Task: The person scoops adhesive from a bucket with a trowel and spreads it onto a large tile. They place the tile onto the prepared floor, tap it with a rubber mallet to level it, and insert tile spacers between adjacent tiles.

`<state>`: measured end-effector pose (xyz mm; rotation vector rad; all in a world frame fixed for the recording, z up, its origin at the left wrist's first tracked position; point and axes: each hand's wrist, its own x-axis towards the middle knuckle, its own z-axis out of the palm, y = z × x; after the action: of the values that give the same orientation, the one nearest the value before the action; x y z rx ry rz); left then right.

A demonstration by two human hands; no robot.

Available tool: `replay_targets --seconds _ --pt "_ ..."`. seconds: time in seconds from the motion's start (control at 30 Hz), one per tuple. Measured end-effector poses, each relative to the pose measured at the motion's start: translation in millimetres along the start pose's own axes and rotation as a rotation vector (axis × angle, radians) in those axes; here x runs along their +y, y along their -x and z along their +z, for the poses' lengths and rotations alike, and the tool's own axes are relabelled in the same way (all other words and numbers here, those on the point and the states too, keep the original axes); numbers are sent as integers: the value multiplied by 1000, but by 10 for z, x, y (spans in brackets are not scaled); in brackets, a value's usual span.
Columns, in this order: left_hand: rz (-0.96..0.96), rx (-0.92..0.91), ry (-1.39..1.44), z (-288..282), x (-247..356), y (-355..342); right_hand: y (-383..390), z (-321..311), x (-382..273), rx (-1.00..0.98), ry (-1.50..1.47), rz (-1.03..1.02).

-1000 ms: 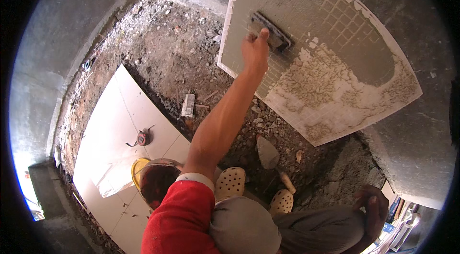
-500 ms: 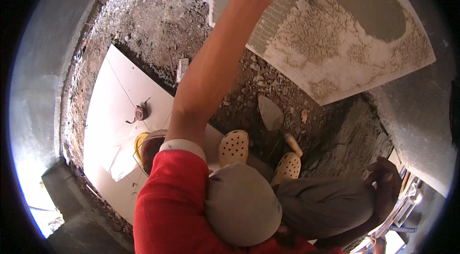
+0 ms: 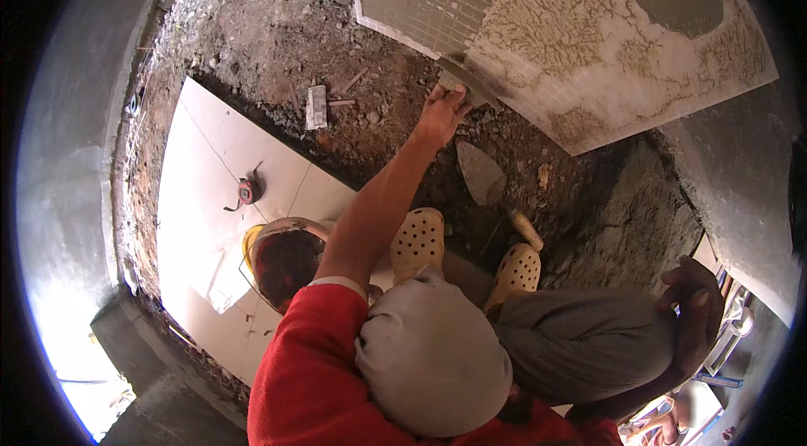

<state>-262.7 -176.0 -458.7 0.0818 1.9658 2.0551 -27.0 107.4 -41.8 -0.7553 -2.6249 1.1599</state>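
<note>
My left hand (image 3: pixel 443 116) is closed around a flat-bladed scraper (image 3: pixel 471 80), its blade against the lower edge of a big tile (image 3: pixel 580 68). Grey paste lies smooth on parts of the tile's back; elsewhere a raised grid and thin, branching smears show. Beside my right knee, my right hand (image 3: pixel 693 303) hangs with bent fingers apart, holding nothing. Below the scraper, a pointed trowel (image 3: pixel 482 174) lies on the ground, its wooden handle (image 3: pixel 527 230) toward my right shoe. Next to my left forearm stands a bucket (image 3: pixel 290 265) with a yellow part, its inside dark.
A white tile (image 3: pixel 197 194) lies at left with a red and black tape measure (image 3: pixel 249 189) on it. Rubble and soil (image 3: pixel 244 26) cover the ground, with a small pale block (image 3: pixel 316 107) there. Grey walls (image 3: pixel 71 152) flank both sides. At lower right, another person (image 3: pixel 670 422) is partly visible.
My left hand has come down from the upper part of the pasted tile to its lower edge, where the scraper now shows. My right hand stays by the knee. The view has shifted slightly.
</note>
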Motion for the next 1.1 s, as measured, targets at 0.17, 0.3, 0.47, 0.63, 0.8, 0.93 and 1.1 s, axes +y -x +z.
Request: replay_targets --seconds 0.17,0.3,0.47,0.63,0.8,0.93,1.1 --pt "130 18 469 227 -282 -262 -36 -308 160 -180 -203 171" --pt "-259 234 821 489 55 -384 38 -166 118 -34 -186 139" --pt "249 232 -150 664 982 -769 115 91 -49 113 21 -43" --pt "288 204 393 917 2232 -1195 133 56 -173 94 -141 68" --pt "258 29 694 891 3632 -1323 171 75 -152 168 -102 42" --pt "476 -2 595 552 3335 -1191 203 32 -63 192 -52 102" --pt "353 125 280 -255 1629 -987 157 -65 36 108 -30 -39"
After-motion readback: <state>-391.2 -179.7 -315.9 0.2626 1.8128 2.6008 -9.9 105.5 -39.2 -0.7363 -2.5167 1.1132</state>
